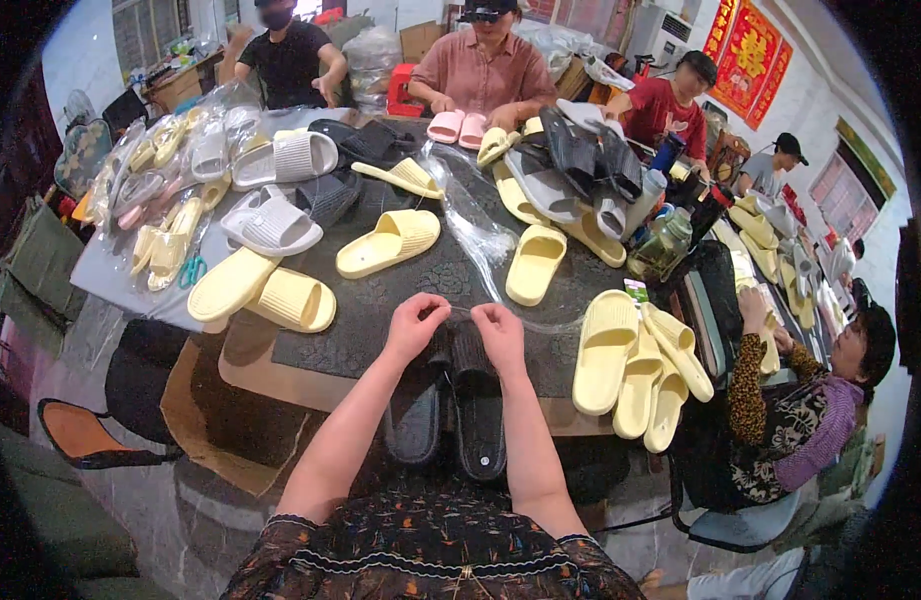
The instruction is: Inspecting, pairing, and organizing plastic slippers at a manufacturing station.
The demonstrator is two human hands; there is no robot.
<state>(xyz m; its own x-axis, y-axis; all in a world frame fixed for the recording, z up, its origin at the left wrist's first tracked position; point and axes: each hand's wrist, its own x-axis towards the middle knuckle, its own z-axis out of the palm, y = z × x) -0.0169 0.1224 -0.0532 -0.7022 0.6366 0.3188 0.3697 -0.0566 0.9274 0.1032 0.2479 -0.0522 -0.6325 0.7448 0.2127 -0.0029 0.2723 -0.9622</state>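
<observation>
A pair of black ribbed slide slippers rests at the table's near edge, between my forearms and partly below my hands. My left hand and my right hand are held close together above them, fingertips pinched on the near edge of a clear plastic bag. The bag stretches away across the dark mat; its thin film is hard to trace near my fingers. Single yellow slippers lie beyond my left hand, and another yellow slipper lies beyond my right.
Several yellow slippers stand at the right near edge. Grey and black slippers are heaped at the far right, beside a glass jar. Bagged slippers and teal scissors occupy the left. Co-workers sit around; one handles pink slippers.
</observation>
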